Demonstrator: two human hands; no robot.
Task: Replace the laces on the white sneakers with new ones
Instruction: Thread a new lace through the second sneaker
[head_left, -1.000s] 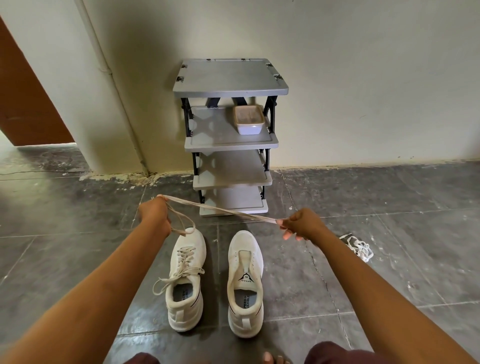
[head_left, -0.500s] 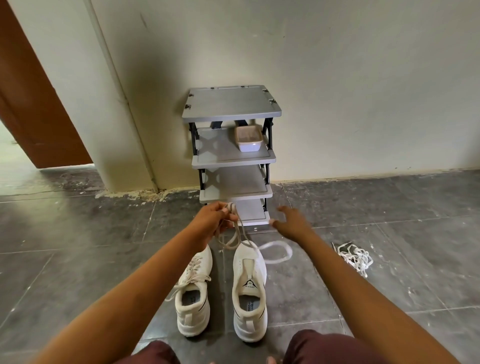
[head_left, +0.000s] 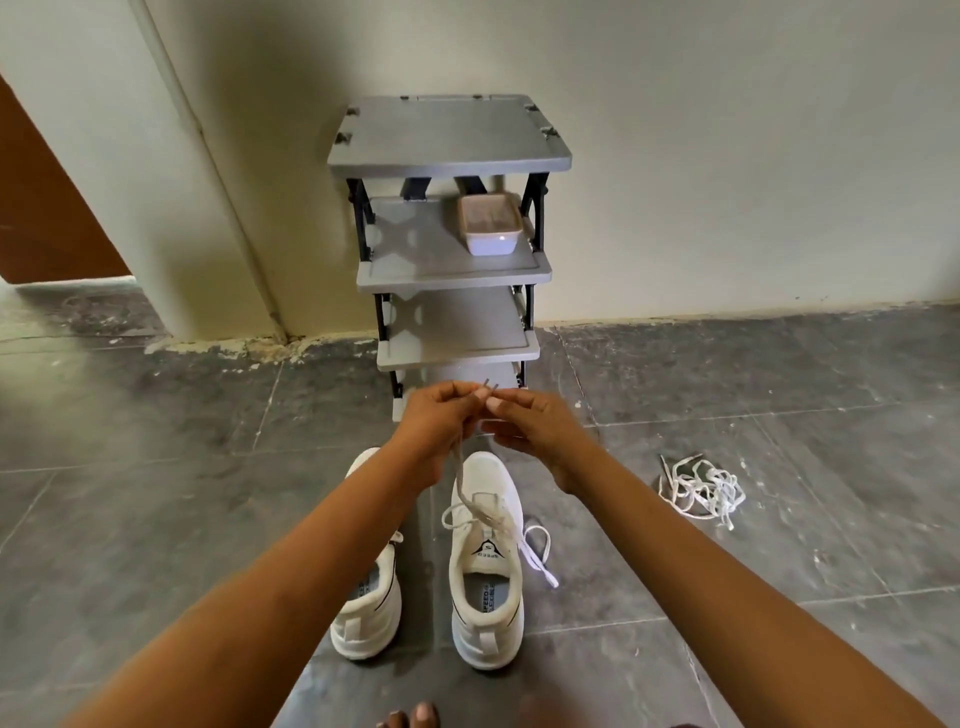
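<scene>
"SPEED" on R sneaker (head_left: 485, 558) tongue.

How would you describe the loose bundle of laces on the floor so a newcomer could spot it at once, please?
Start at the grey shelf rack against the wall, then look down to the two white sneakers on the dark tiled floor before it. To their right, apart from both shoes, lies the tangled bundle of white laces. Unlike the lace held over the sneakers, nothing touches it.
</scene>
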